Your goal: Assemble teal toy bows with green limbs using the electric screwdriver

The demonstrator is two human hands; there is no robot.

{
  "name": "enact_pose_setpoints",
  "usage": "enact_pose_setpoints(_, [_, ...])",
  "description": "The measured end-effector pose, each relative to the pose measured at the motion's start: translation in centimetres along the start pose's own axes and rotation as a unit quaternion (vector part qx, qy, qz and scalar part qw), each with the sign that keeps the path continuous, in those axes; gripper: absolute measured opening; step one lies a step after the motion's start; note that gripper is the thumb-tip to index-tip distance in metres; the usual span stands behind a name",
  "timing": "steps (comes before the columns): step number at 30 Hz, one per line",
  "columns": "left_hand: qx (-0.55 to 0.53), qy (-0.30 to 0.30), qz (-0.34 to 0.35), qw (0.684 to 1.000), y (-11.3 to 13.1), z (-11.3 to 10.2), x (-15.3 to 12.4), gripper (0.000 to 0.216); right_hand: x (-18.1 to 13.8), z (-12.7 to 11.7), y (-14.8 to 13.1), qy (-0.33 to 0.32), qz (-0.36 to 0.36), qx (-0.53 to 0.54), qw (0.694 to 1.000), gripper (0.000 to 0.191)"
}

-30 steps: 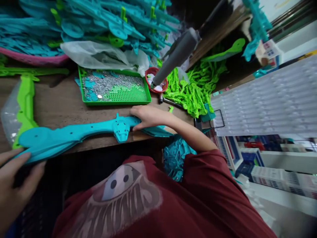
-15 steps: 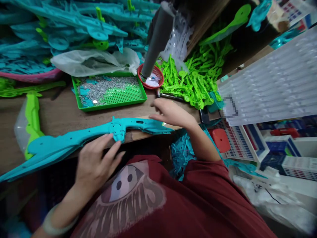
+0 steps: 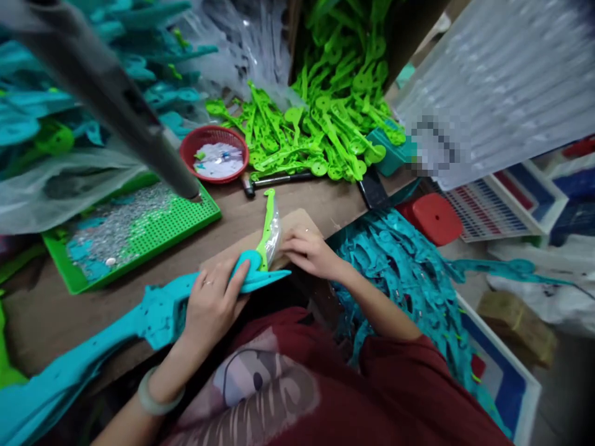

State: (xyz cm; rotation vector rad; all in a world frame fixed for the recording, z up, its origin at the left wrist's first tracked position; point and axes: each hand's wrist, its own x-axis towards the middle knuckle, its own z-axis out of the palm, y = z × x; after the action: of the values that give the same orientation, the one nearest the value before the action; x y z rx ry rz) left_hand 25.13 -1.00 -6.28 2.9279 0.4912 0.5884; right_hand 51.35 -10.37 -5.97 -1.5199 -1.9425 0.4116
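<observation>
in the head view, the left hand grips the long blue piece by the edge of the table. the right hand bunches beside the green piece; i cannot tell if it pinches. the blue piece looks light and stiff, easiest held where thin.

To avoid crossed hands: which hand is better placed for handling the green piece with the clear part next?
Probably the right hand: it is beside the clear part of the green piece, while the left hand holds the turquoise part.
</observation>
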Motion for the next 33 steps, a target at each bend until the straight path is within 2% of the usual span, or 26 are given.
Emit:
enact_pose_setpoints(4, [0.038, 0.012, 0.024, 0.999, -0.7, 0.0, -1.8, 0.071, 0.1, 0.5, -0.9, -0.067, -0.056, 0.05, 0.995, 0.026])
enact_pose_setpoints(7, [0.033, 0.013, 0.02, 0.999, -0.6, -0.1, -2.0, 0.077, 0.9, 0.8, -0.9, -0.144, -0.069, 0.044, 0.986, 0.03])
enact_pose_setpoints(9, [0.025, 0.013, 0.013, 1.0, -0.5, 0.0, -1.9, 0.079, 1.4, 1.3, -0.8, -0.173, -0.082, 0.039, 0.981, 0.03])
enact_pose_setpoints(15, [0.047, 0.019, 0.027, 0.998, -0.7, 0.6, -2.3, 0.079, 2.0, 2.6, -0.5, -0.102, -0.091, 0.095, 0.986, 0.028])
enact_pose_setpoints(19, [0.051, 0.028, -0.001, 0.998, 0.2, 0.6, -2.6, 0.084, 1.9, 0.9, 1.0, -0.11, -0.142, 0.124, 0.976, 0.025])
enact_pose_setpoints(22, [0.045, 0.039, -0.031, 0.998, 1.1, 0.3, -2.3, 0.094, 1.6, -1.1, 1.9, -0.048, -0.086, 0.124, 0.987, 0.025])
enact_pose_setpoints(24, [0.044, 0.02, -0.042, 0.998, 1.6, 0.1, -1.7, 0.084, 1.2, -2.0, 1.9, -0.014, -0.046, 0.094, 0.994, 0.025])
enact_pose_setpoints(25, [0.043, 0.011, -0.042, 0.998, 1.7, 0.1, -1.4, 0.074, 1.0, -2.2, 1.7, -0.017, -0.041, 0.074, 0.996, 0.024])
enact_pose_setpoints(28, [0.037, 0.017, -0.027, 0.999, 1.8, 0.2, -0.6, 0.043, 1.0, -2.2, 0.7, -0.088, -0.067, -0.009, 0.994, 0.026])
enact_pose_setpoints(33, [0.044, 0.061, -0.012, 0.997, 1.7, 0.6, -1.0, 0.045, 3.9, -1.8, 0.5, -0.125, -0.178, -0.184, 0.958, 0.04])
